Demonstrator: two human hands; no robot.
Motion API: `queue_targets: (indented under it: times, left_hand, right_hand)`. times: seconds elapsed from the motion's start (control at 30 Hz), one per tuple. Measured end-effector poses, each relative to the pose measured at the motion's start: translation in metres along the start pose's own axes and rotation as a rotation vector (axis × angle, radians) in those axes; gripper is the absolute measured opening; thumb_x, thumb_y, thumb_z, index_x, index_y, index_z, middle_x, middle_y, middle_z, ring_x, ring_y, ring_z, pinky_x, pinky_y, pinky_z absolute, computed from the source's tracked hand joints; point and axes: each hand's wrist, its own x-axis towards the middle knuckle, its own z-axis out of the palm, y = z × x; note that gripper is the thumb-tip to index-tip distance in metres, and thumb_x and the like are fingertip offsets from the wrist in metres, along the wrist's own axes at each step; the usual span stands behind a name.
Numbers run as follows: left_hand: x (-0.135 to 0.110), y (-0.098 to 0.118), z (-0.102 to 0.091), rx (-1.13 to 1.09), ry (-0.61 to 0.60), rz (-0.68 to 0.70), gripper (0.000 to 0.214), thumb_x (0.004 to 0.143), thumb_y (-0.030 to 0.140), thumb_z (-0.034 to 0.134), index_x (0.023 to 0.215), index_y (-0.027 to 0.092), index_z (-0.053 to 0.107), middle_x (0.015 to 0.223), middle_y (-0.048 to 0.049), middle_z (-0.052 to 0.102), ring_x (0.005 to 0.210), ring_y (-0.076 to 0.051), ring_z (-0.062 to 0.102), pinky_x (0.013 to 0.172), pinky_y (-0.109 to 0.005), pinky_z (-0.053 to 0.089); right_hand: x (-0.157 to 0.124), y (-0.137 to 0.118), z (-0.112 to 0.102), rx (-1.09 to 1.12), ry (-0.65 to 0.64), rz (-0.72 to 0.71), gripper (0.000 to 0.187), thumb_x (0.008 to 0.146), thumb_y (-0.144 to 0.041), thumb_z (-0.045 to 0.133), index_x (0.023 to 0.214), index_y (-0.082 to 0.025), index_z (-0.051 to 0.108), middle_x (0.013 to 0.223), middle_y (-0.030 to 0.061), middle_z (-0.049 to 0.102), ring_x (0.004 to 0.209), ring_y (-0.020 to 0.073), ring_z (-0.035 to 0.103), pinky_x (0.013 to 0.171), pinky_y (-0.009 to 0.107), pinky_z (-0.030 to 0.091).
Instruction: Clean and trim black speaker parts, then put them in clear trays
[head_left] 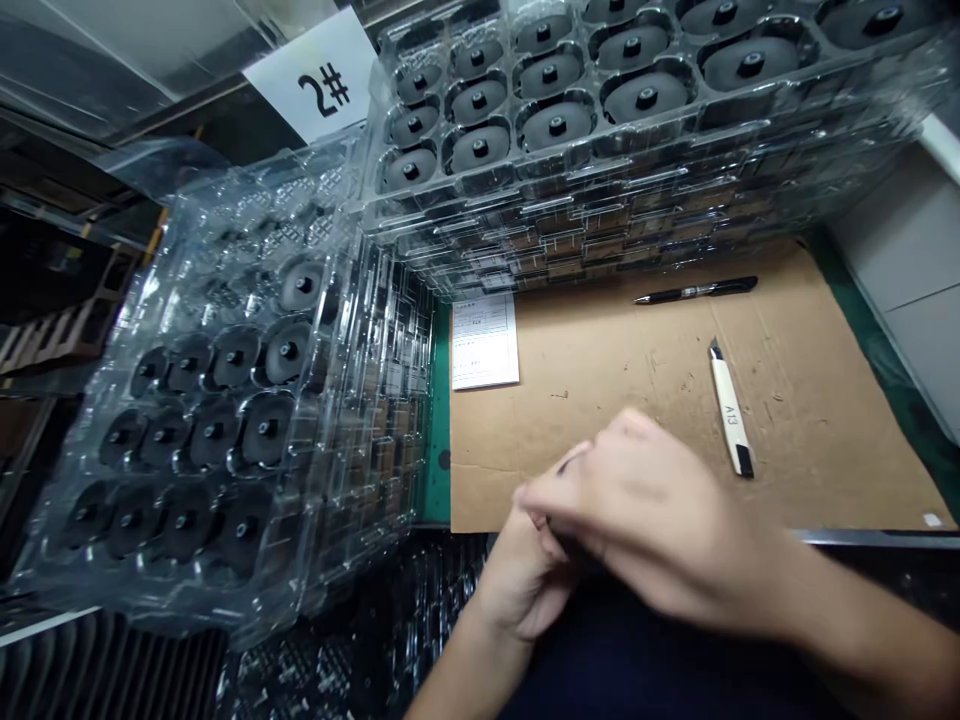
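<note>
My left hand and my right hand are together at the front edge of a brown cardboard sheet, the right one blurred and lying over the left. Something small and dark shows between them, too hidden to name. A black pen lies at the sheet's far side. A white utility knife marked A13 lies to the right of my hands. Neither hand touches the pen or the knife.
Stacked clear plastic trays holding round black parts stand behind the sheet, and a second stack stands to its left. A printed paper form lies at the sheet's back left corner. A white card reads 2#.
</note>
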Motion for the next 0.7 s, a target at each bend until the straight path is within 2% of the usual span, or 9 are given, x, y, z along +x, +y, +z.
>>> queue_targets:
  times: [0.07, 0.13, 0.2, 0.33, 0.43, 0.5, 0.6, 0.63, 0.7]
  left_hand:
    - [0.001, 0.001, -0.002, -0.072, -0.080, -0.036, 0.052, 0.050, 0.032, 0.086, 0.098, 0.021, 0.069, 0.099, -0.0035, 0.068, 0.090, -0.023, 0.065, 0.087, -0.036, 0.050]
    - [0.000, 0.000, -0.006, -0.155, -0.135, -0.060, 0.061, 0.054, 0.035, 0.084, 0.110, 0.024, 0.063, 0.117, -0.0054, 0.063, 0.099, -0.027, 0.063, 0.088, -0.036, 0.049]
    - [0.000, -0.001, -0.009, -0.209, -0.161, -0.065, 0.063, 0.057, 0.037, 0.081, 0.116, 0.025, 0.060, 0.126, -0.0073, 0.057, 0.104, -0.029, 0.061, 0.088, -0.036, 0.049]
    - [0.002, -0.003, -0.015, -0.257, -0.161, -0.046, 0.065, 0.060, 0.043, 0.077, 0.119, 0.026, 0.057, 0.133, -0.0072, 0.052, 0.111, -0.030, 0.056, 0.089, -0.034, 0.049]
    - [0.006, -0.002, -0.016, -0.260, -0.108, 0.011, 0.060, 0.067, 0.044, 0.072, 0.121, 0.027, 0.055, 0.136, -0.0058, 0.048, 0.118, -0.029, 0.052, 0.092, -0.032, 0.048]
    - [0.009, -0.002, -0.015, -0.251, -0.080, 0.054, 0.057, 0.070, 0.043, 0.071, 0.121, 0.027, 0.054, 0.135, -0.0060, 0.049, 0.119, -0.028, 0.051, 0.095, -0.033, 0.045]
    - [0.010, -0.004, -0.013, -0.227, -0.067, 0.092, 0.056, 0.070, 0.040, 0.071, 0.122, 0.026, 0.054, 0.130, -0.0072, 0.054, 0.118, -0.027, 0.051, 0.099, -0.034, 0.042]
    - [0.009, -0.005, -0.013, -0.212, -0.061, 0.102, 0.057, 0.069, 0.040, 0.072, 0.122, 0.026, 0.053, 0.129, -0.0073, 0.055, 0.118, -0.027, 0.051, 0.099, -0.034, 0.042]
    - [0.006, -0.008, -0.013, -0.174, -0.040, 0.113, 0.060, 0.066, 0.042, 0.074, 0.121, 0.027, 0.054, 0.127, -0.0064, 0.056, 0.118, -0.026, 0.051, 0.096, -0.033, 0.044]
  right_hand:
    - [-0.004, 0.020, -0.002, 0.027, 0.077, 0.239, 0.022, 0.089, -0.020, 0.047, 0.106, -0.020, 0.062, 0.091, 0.0024, 0.066, 0.076, 0.0115, 0.057, 0.068, 0.027, 0.041]
    - [-0.015, 0.041, 0.001, 0.023, 0.162, 0.505, 0.022, 0.089, -0.025, 0.048, 0.104, -0.022, 0.064, 0.098, 0.0034, 0.067, 0.078, 0.0130, 0.060, 0.064, 0.025, 0.044]
    - [-0.034, 0.054, 0.011, 0.046, 0.121, 0.650, 0.024, 0.089, -0.028, 0.048, 0.105, -0.022, 0.064, 0.102, 0.0045, 0.067, 0.084, 0.0160, 0.062, 0.064, 0.027, 0.047]
    - [-0.075, 0.054, 0.050, 0.187, -0.097, 0.622, 0.025, 0.090, -0.027, 0.044, 0.105, -0.020, 0.063, 0.101, 0.0064, 0.068, 0.089, 0.0175, 0.064, 0.072, 0.030, 0.053]
    - [-0.089, 0.048, 0.065, 0.205, -0.112, 0.625, 0.025, 0.089, -0.026, 0.044, 0.103, -0.019, 0.063, 0.097, 0.0064, 0.069, 0.085, 0.0169, 0.066, 0.073, 0.030, 0.053]
    - [-0.084, 0.045, 0.058, 0.170, -0.061, 0.672, 0.026, 0.089, -0.027, 0.046, 0.108, -0.019, 0.061, 0.101, 0.0074, 0.068, 0.087, 0.0179, 0.065, 0.075, 0.032, 0.053]
    - [-0.060, 0.034, 0.032, 0.084, 0.122, 0.689, 0.027, 0.088, -0.027, 0.049, 0.112, -0.022, 0.059, 0.106, 0.0064, 0.064, 0.087, 0.0165, 0.062, 0.070, 0.027, 0.051]
    - [-0.050, 0.026, 0.023, 0.063, 0.193, 0.646, 0.026, 0.087, -0.026, 0.051, 0.112, -0.023, 0.059, 0.106, 0.0053, 0.063, 0.086, 0.0154, 0.061, 0.068, 0.026, 0.049]
    - [-0.031, 0.006, 0.011, 0.058, 0.262, 0.469, 0.027, 0.086, -0.020, 0.052, 0.112, -0.023, 0.059, 0.103, 0.0042, 0.062, 0.087, 0.0137, 0.058, 0.071, 0.024, 0.047]
